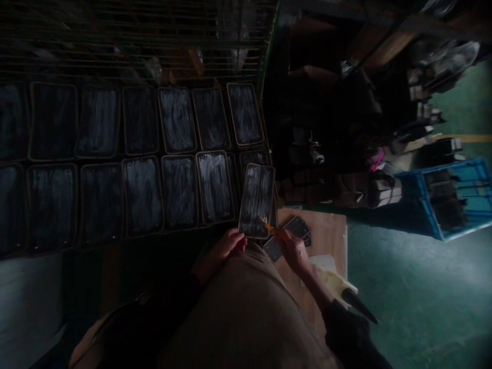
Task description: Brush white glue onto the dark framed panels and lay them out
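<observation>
My left hand [229, 243] is closed on the lower left corner of a dark rectangular panel [257, 195] with rounded corners and a pale rim. Whitish streaks run along the panel's face. In my right hand [294, 250] is a small brush [268, 225] with an orange handle, its pale bristles at the panel's lower part. More dark panels [284, 241] lie on a wooden board just beyond my right hand. Two rows of similar panels [142, 192] stretch out to the left, many smeared with white streaks.
The wooden board [336, 230] also carries a pale bottle [336, 282] with a black nozzle. A blue crate [434, 215] stands on the green floor to the right. Behind the panels rises a wire rack [134, 46]. Dark clutter fills the upper right.
</observation>
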